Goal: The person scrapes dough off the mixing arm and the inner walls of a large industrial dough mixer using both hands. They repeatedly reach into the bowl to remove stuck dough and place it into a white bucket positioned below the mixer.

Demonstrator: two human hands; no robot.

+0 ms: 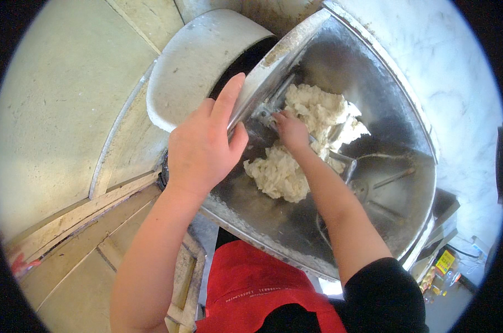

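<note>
Below me is the metal tub of a dough mixer [272, 220], with rough lumps of pale dough [318, 108] around its mixing bar. My left hand [205, 141] rests on the tub's left wall, the thumb on the inner side and the index finger stretched along the rim. Inside the tub, my right hand [291, 130] reaches to the left end of the mixing bar, beside the dough. Its fingertips touch the metal fitting [263, 113] there; whether they pinch any dough is too small to tell.
A rounded whitish cover [197, 62] stands against the tub's left side. Wooden-framed panels [80, 224] lie to the left. A marbled wall [455, 83] rises behind the tub at the right. Packages with a yellow label [445, 261] sit at the lower right.
</note>
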